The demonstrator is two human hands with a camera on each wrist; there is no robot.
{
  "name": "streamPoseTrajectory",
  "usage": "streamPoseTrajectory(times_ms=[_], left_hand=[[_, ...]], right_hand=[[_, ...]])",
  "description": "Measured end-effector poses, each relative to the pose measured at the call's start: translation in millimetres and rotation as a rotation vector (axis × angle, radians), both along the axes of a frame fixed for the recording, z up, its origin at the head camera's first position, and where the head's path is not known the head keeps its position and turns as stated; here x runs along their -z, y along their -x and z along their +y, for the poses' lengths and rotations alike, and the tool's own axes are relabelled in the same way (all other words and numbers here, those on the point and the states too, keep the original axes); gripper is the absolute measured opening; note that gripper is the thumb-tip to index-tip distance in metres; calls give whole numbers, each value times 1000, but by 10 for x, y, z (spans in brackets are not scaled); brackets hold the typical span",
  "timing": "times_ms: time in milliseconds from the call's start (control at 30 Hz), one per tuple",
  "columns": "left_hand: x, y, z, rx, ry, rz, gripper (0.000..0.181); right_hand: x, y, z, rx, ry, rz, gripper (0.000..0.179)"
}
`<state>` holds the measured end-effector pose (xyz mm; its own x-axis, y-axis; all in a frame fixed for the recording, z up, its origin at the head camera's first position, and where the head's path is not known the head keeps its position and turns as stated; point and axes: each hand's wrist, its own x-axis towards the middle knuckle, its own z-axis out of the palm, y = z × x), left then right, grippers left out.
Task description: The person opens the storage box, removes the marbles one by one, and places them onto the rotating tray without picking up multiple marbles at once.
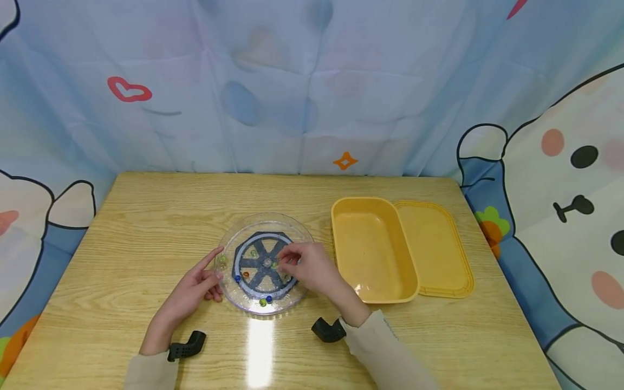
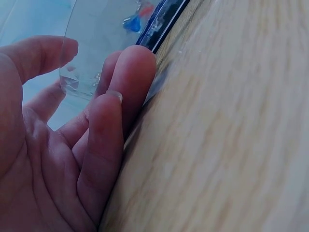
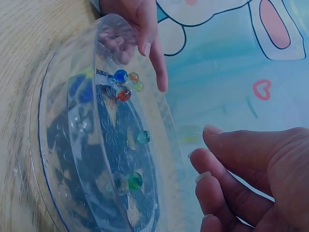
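Note:
A clear round dish with a dark blue spoked pattern at its centre sits on the table. Several glass marbles lie inside, among them a blue marble, a red-orange marble and a green marble. My left hand touches the dish's left side with its index finger and thumb, while the other fingers bend near the tabletop. Over the dish's right half hovers my right hand, its fingers loosely bent. In the right wrist view no marble shows between its fingertips.
Right of the dish stands a yellow plastic box, with a flat yellow lid beside it. Behind the wooden table hangs a patterned curtain. Black wrist cameras are strapped at both sleeves.

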<state>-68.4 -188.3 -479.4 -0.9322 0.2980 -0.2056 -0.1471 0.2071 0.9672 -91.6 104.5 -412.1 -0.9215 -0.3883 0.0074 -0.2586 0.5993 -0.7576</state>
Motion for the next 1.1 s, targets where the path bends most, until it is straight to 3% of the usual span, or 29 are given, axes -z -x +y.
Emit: streamPoseTrajectory(times_ms=[433,667,900,1100], left_hand=[[32,-25,-2,-21,2,20,60],[38,-43,5,-51,27,31,58],[2,-65,13,-59,101,63,53],[-89,-101,-44,-86,177,181,44]], right_hand=[[12,25,-10,-19,28,-18,12],[-38,22,73,40,54,-83,14],[-105,38,248,84,39,17,9],[-193,6,591,179,34,112,8]])
